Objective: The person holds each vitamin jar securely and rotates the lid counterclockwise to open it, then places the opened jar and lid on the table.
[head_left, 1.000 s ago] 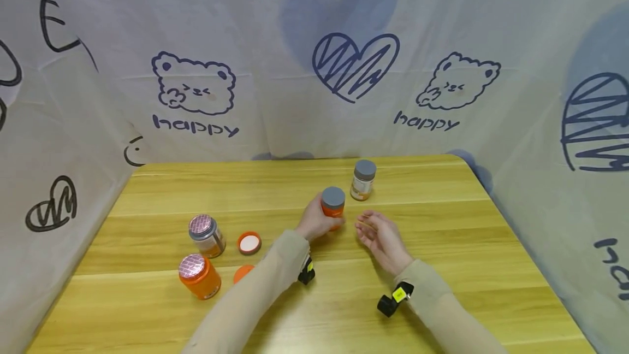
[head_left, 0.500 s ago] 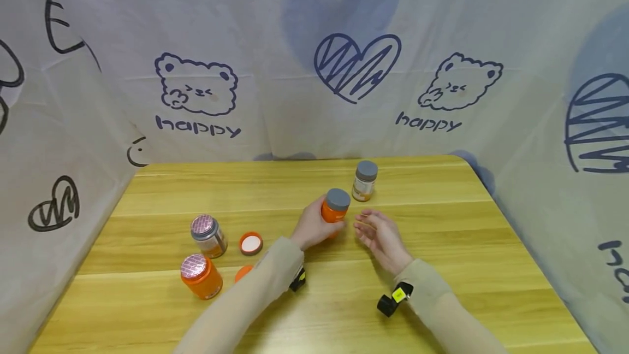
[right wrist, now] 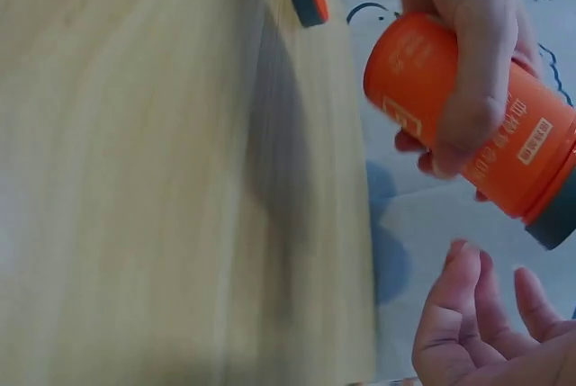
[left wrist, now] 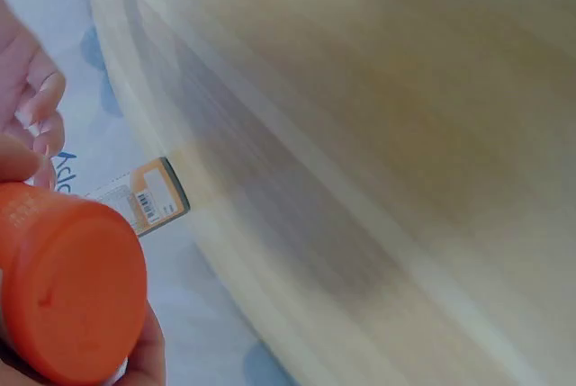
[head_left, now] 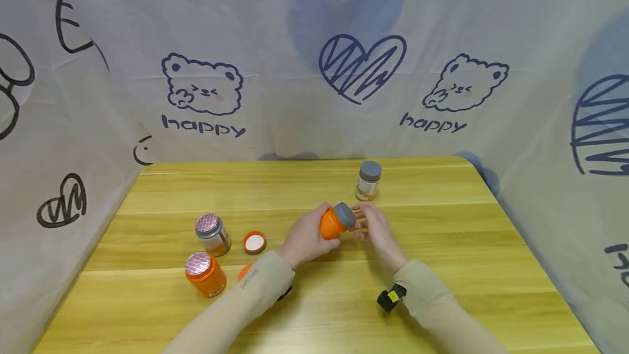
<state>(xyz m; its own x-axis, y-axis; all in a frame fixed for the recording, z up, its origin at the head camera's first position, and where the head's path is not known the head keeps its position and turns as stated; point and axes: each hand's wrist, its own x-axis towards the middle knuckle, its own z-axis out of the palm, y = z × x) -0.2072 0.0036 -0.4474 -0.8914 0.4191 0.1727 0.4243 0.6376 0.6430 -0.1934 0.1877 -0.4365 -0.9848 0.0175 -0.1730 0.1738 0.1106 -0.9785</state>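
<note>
My left hand [head_left: 306,238] grips an orange bottle [head_left: 331,225] by its body. The bottle tilts to the right, so its grey cap [head_left: 345,215] points at my right hand [head_left: 374,229]. In the right wrist view, white print shows on the bottle [right wrist: 432,89], and the left thumb lies across it. The left wrist view looks at the bottle's orange base [left wrist: 83,291]. My right hand holds nothing. Its fingers [right wrist: 463,291], loosely bent, are close beside the cap.
A capped clear bottle [head_left: 368,181] with a grey lid stands behind the hands. To the left are a brownish jar [head_left: 213,235] and an orange jar [head_left: 205,276], both with pink foil seals. An upturned orange lid [head_left: 254,242] lies near them; another orange lid [head_left: 244,271] is partly hidden by my sleeve.
My left hand has tipped the orange bottle from nearly upright to a rightward lean and brought it nearer me. The right hand has shifted slightly, and its fingers are now beside the cap.
</note>
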